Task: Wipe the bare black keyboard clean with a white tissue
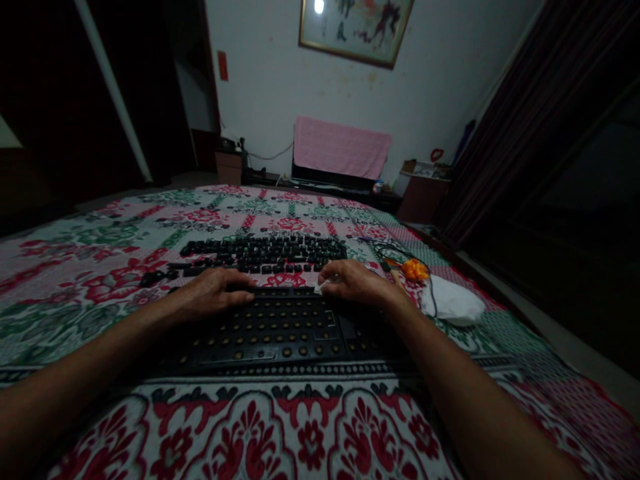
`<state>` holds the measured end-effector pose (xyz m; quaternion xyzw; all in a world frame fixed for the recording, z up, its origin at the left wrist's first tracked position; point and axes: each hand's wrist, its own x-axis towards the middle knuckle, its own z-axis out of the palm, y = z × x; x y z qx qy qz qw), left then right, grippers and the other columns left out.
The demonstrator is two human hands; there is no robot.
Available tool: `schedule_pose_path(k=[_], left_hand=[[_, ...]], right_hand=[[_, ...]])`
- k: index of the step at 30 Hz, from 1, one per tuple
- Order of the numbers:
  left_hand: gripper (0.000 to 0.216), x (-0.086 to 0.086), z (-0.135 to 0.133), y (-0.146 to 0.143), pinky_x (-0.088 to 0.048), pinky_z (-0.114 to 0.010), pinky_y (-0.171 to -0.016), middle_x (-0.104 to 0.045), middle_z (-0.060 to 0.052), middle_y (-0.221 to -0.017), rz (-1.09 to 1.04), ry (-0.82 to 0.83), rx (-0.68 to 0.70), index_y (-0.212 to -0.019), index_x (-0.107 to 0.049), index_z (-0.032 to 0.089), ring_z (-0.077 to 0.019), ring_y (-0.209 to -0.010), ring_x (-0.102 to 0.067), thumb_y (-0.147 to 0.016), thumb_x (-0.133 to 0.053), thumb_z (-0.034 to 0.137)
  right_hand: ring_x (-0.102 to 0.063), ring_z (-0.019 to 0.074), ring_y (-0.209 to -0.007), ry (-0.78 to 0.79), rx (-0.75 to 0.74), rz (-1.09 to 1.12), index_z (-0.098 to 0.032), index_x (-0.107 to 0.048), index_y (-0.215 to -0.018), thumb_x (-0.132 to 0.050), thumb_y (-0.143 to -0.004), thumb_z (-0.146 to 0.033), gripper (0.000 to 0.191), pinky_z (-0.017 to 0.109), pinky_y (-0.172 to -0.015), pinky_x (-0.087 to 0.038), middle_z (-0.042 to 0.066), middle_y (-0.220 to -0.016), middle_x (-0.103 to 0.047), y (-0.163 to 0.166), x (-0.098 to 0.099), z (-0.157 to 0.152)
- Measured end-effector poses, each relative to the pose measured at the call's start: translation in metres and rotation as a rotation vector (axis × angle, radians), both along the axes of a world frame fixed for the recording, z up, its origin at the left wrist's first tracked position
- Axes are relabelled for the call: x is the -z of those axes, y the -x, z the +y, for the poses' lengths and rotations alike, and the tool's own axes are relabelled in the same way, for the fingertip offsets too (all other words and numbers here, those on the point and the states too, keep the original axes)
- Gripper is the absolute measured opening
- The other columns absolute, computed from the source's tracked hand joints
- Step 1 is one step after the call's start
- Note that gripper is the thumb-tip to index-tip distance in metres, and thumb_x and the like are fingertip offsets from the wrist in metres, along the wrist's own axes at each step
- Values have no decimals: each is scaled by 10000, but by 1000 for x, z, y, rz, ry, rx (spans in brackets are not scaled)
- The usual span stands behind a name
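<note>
A black keyboard frame with its keycaps removed [280, 333] lies on the floral bedspread [100, 267] in front of me. Beyond it, several loose black keycaps [265, 252] are laid out in rows. My left hand [213, 293] rests on the frame's far left edge, fingers curled down against it. My right hand [353, 280] is at the far right edge, fingers pinched on a small white piece [323, 285], perhaps a cloth or wipe.
A white object [453, 301], an orange item [415, 269] and a dark cable [385, 250] lie to the right on the bed. Beyond the bed stand a low cabinet with a pink cloth [340, 148] and a framed picture [355, 27].
</note>
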<state>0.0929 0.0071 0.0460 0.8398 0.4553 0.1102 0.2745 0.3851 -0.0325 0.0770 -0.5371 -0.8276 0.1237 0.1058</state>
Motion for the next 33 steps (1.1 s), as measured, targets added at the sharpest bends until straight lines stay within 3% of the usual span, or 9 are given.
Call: schedule_pose_path(k=[6, 12, 22, 26, 33], left_hand=[[441, 3, 3, 2, -464, -232, -783, -682, 16, -982, 6, 2, 17, -1029, -649, 247, -198, -919, -614, -725, -489, 522], [465, 4, 4, 1, -466, -249, -787, -680, -1, -991, -6, 17, 15, -1047, -647, 236, -210, -921, -608, -717, -495, 527], [470, 0, 1, 1, -461, -253, -807, -682, -2, -1003, 4, -17, 10, -1048, -652, 236, -213, -929, -609, -710, -498, 525], [471, 0, 1, 0, -463, -245, -802, -681, -4, -1013, 1, -26, 19, -1042, -654, 223, -209, -934, -610, -712, -492, 518], [454, -1, 1, 0, -465, -245, -779, -684, 3, -995, 10, -4, 19, -1030, -659, 241, -210, -917, -610, -713, -491, 520]], right_hand=[[-594, 143, -835, -125, -50, 130, -167, -661, -919, -565, -767, -193, 182, 231, -752, -419, 41, -906, -655, 7, 10, 3], [-577, 149, -875, -102, -200, 17, -172, -653, -1004, -541, -730, -71, 313, 254, -808, -424, 58, -959, -629, 16, 8, -2], [-609, 156, -791, 2, -36, -66, -155, -694, -922, -554, -695, -95, 273, 207, -700, -441, 55, -897, -683, 2, -7, -3], [-603, 161, -822, -88, 50, 7, -167, -678, -960, -565, -748, -183, 241, 224, -719, -431, 54, -925, -677, -1, -6, 0], [-580, 146, -797, -161, -138, 42, -160, -672, -968, -547, -776, -173, 229, 228, -732, -413, 64, -885, -650, 21, 12, -2]])
